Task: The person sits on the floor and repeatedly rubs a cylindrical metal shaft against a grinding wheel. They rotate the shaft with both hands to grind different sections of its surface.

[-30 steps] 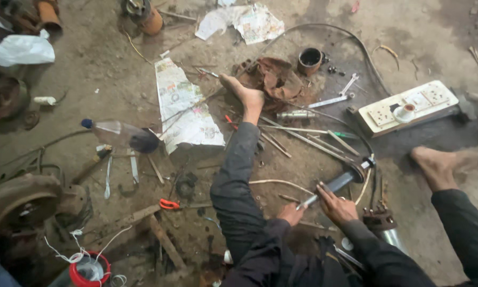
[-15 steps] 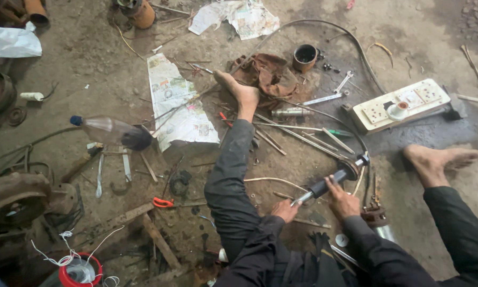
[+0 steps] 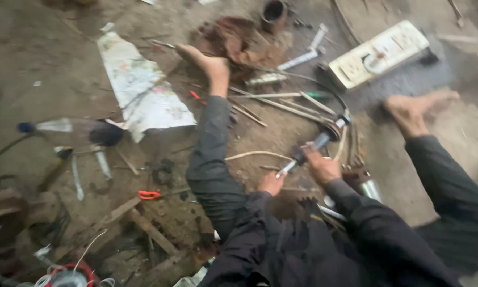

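Head view: seated on the dirt floor (image 3: 42,58) of a workshop, we grip a slim metal tool (image 3: 317,143) in both hands between our outstretched legs. The left hand (image 3: 271,184) has its fingers closed on the thin lower tip. The right hand (image 3: 322,169) has its fingers wrapped round the dark shaft just above. The tool slants up and away from our lap, and its far end touches a round fitting beside a curved cable (image 3: 341,146). The frame is blurred, so we cannot tell exactly how that end sits.

The hazards lie close. Our bare left foot (image 3: 210,65) rests among loose thin rods (image 3: 281,102) and just beside a rusty part (image 3: 233,40). Our bare right foot (image 3: 415,106) lies near a white power strip (image 3: 377,53).

In our judgement, a slip on the narrow tip could jab the tool into a palm or a shin. A hard tug could drag the cable and pull the power strip across the floor. The scattered rods could roll or prick an unshod sole if a leg shifts. The dirt floor gives the tool no firm support.

Farther left lie a torn sheet of paper (image 3: 143,90), a plastic bottle (image 3: 71,129) and orange-handled pliers (image 3: 149,194), well clear of the hands.
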